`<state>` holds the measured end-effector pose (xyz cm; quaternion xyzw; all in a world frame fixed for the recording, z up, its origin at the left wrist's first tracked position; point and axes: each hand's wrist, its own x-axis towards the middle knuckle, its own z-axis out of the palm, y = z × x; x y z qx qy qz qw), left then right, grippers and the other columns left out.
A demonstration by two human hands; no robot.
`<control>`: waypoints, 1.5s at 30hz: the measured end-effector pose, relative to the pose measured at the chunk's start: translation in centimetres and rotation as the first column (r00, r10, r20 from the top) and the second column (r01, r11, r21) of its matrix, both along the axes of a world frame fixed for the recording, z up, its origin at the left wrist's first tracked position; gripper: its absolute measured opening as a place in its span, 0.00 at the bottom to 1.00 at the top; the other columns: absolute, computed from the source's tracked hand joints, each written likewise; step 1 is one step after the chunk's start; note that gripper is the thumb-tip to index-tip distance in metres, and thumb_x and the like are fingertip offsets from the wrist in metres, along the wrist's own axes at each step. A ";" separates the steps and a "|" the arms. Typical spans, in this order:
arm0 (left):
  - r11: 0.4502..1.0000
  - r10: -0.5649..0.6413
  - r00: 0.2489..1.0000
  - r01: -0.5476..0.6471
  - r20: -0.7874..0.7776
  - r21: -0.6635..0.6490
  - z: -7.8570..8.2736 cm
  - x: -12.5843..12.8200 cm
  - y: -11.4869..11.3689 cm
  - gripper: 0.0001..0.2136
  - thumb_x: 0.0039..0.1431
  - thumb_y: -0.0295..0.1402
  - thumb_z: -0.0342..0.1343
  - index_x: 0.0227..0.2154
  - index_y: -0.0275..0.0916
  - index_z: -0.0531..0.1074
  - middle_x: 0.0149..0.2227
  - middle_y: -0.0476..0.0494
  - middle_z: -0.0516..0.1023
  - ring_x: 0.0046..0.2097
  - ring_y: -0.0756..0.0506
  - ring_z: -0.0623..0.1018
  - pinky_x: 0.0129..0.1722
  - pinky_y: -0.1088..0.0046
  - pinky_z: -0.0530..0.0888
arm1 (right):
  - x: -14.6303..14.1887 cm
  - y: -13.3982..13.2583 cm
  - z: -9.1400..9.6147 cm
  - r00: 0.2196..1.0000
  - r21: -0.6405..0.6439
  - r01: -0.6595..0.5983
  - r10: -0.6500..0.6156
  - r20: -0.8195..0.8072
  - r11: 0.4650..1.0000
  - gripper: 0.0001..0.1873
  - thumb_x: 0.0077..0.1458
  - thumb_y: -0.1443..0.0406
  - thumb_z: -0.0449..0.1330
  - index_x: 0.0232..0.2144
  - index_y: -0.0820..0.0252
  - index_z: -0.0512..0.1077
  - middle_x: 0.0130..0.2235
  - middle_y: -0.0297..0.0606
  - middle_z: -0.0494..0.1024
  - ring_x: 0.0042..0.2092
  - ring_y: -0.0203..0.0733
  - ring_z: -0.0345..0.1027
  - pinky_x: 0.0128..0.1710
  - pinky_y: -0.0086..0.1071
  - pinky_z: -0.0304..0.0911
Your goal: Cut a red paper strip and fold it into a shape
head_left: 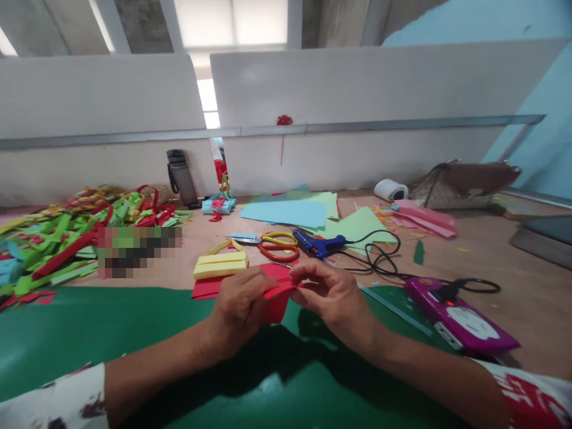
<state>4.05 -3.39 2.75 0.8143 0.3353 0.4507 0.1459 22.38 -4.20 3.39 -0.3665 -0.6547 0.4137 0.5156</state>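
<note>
Red paper piece (276, 298) pinched at its fold between left hand (239, 310) and right hand (333, 295), both grips closed on it, just above green mat (89, 328). Folding step in hand, by appearance; next move likely calls for even crease pressure, edges kept aligned, scissors (277, 245) just beyond mat.

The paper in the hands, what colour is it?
Red. The left hand and right hand pinch the folded red paper, seen in the head view.

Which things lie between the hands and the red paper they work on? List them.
None visible: the left hand and right hand both pinch the red paper piece directly, above the green mat.
</note>
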 end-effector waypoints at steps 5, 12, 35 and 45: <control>0.941 0.034 0.986 0.024 -0.165 0.338 -0.7 -0.7 0.5 0.14 0.58 0.25 0.49 0.39 0.44 0.78 0.29 0.42 0.75 0.30 0.47 0.70 0.31 0.72 0.63 | 0.0 -0.3 0.3 0.999 0.174 0.002 0.004 -0.034 0.985 0.06 0.44 0.72 0.63 0.21 0.57 0.73 0.28 0.33 0.72 0.36 0.39 0.67 0.39 0.34 0.63; 0.913 0.048 0.986 0.021 -0.158 0.407 -0.9 -1.2 0.7 0.16 0.54 0.23 0.54 0.42 0.48 0.77 0.30 0.43 0.76 0.30 0.47 0.68 0.31 0.71 0.63 | 0.0 -0.4 0.1 0.999 0.251 0.010 -0.002 -0.032 0.968 0.10 0.46 0.75 0.60 0.22 0.57 0.73 0.29 0.32 0.73 0.34 0.38 0.68 0.39 0.34 0.62; 0.361 0.340 0.702 0.517 0.626 -0.776 1.2 2.6 -1.1 0.11 0.45 0.33 0.65 0.20 0.36 0.68 0.19 0.52 0.70 0.21 0.53 0.69 0.21 0.78 0.65 | 0.8 -1.2 0.9 0.807 0.819 -0.399 -0.267 0.527 0.412 0.11 0.59 0.72 0.50 0.34 0.58 0.71 0.38 0.37 0.81 0.47 0.39 0.70 0.56 0.39 0.55; 0.366 0.369 0.638 0.569 0.676 -0.737 1.1 2.8 -1.1 0.14 0.42 0.32 0.67 0.20 0.36 0.64 0.18 0.51 0.70 0.20 0.53 0.68 0.20 0.79 0.64 | 0.1 -1.2 0.7 0.816 0.799 -0.467 -0.163 0.554 0.379 0.12 0.59 0.74 0.49 0.34 0.67 0.72 0.37 0.47 0.81 0.41 0.42 0.74 0.46 0.35 0.67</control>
